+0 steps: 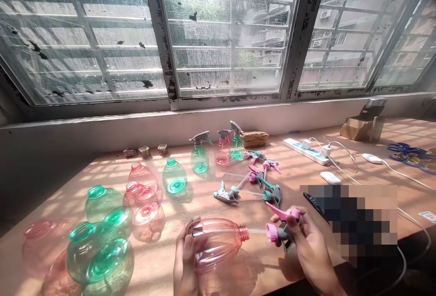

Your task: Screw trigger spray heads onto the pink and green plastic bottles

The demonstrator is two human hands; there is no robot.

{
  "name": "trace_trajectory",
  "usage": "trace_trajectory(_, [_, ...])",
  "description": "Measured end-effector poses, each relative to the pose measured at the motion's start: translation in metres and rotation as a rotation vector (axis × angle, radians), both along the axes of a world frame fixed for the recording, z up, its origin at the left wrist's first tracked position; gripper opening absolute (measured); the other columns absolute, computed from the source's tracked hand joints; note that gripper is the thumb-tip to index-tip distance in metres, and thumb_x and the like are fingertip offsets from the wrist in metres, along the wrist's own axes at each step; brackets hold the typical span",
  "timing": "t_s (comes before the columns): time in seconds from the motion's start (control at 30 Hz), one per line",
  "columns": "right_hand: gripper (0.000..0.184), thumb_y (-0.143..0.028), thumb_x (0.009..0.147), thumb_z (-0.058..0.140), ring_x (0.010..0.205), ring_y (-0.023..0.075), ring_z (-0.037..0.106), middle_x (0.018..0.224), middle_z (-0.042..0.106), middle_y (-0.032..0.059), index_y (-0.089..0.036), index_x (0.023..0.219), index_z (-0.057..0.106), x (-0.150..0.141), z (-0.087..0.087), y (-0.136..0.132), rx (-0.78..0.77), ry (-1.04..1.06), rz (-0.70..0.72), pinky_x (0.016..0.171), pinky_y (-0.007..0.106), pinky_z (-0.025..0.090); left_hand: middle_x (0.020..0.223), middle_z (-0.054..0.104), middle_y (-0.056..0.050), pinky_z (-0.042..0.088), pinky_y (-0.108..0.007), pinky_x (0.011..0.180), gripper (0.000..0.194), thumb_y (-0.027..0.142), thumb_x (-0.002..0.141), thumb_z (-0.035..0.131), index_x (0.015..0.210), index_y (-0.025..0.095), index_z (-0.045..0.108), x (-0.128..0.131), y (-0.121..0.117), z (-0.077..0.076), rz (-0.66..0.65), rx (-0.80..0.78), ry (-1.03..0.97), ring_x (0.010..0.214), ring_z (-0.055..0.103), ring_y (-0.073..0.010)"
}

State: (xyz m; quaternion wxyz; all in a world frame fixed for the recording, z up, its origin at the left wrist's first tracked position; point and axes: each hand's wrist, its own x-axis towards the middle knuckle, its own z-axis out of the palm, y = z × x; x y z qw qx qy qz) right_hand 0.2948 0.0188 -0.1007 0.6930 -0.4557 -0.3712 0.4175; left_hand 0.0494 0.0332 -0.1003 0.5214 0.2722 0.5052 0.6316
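My left hand [187,255] is wrapped round the base of a clear pink plastic bottle [221,243], tilted on its side with its threaded neck toward the right. Held in my right hand [308,241] is a spray trigger head [281,232], grey with a pink collar and pink lever. Its thin dip tube runs through the bottle's neck, while the collar stays apart from the threads. Beyond my hands lie several loose trigger heads, among them a grey and green one [272,194] and a white-grey one [226,193].
Several open green bottles [175,178] and pink bottles [143,178] stand at the left. Assembled sprayers [200,157] stand near the wall beside a cardboard piece [255,139]. A power strip [305,151], cables and a white charger [330,178] lie at the right, near a blurred patch.
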Motion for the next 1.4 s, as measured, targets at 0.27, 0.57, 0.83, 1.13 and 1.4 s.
trace_trajectory(0.27, [0.058,-0.040,0.066,0.101,0.076,0.0208,0.073,0.088,0.078,0.0036,-0.019,0.111,0.071,-0.019,-0.011,-0.003,-0.205,0.146,0.506,0.068,0.030,0.057,0.130,0.074,-0.011,0.062,-0.040,0.087,0.081,0.080,0.071,0.075,0.130,0.024,0.068,0.000,-0.004,-0.001,-0.025,0.010,0.046,0.108,0.073,-0.0363])
trace_trajectory(0.57, [0.060,-0.053,0.069,0.096,0.047,0.0148,0.067,0.062,0.075,0.0007,-0.017,0.106,0.063,-0.018,0.002,-0.007,-0.267,0.158,0.612,0.045,0.020,0.044,0.152,0.061,-0.008,0.059,-0.036,0.092,0.079,0.076,0.079,0.073,0.142,0.031,0.057,0.006,-0.012,0.003,-0.076,0.197,0.059,0.135,0.058,-0.0364])
trace_trajectory(0.83, [0.048,-0.055,0.075,0.092,0.049,0.0122,0.057,0.060,0.065,-0.0045,-0.021,0.093,0.064,-0.015,0.005,-0.006,-0.145,0.122,0.540,0.052,0.025,0.049,0.154,0.060,-0.011,0.055,-0.043,0.108,0.097,0.061,0.062,0.094,0.148,0.032,0.058,0.005,-0.022,0.007,-0.330,0.211,0.218,0.138,0.057,-0.0425])
trace_trajectory(1.13, [0.049,-0.050,0.077,0.091,0.041,0.0084,0.052,0.064,0.069,-0.0045,-0.023,0.106,0.061,-0.010,-0.011,-0.005,-0.212,0.066,0.409,0.043,0.020,0.041,0.167,0.045,-0.007,0.031,-0.050,0.128,0.099,0.039,0.071,0.094,0.158,0.038,0.044,0.012,-0.023,0.008,-0.315,0.155,0.186,0.155,0.039,-0.0372])
trace_trajectory(1.4, [0.045,-0.050,0.079,0.090,0.044,0.0089,0.053,0.063,0.065,-0.0052,-0.021,0.102,0.064,-0.008,-0.007,-0.011,-0.164,0.016,0.420,0.046,0.021,0.043,0.165,0.048,-0.011,0.030,-0.053,0.128,0.090,0.037,0.077,0.090,0.157,0.030,0.048,0.005,-0.025,0.009,-0.462,0.166,0.216,0.152,0.044,-0.0384])
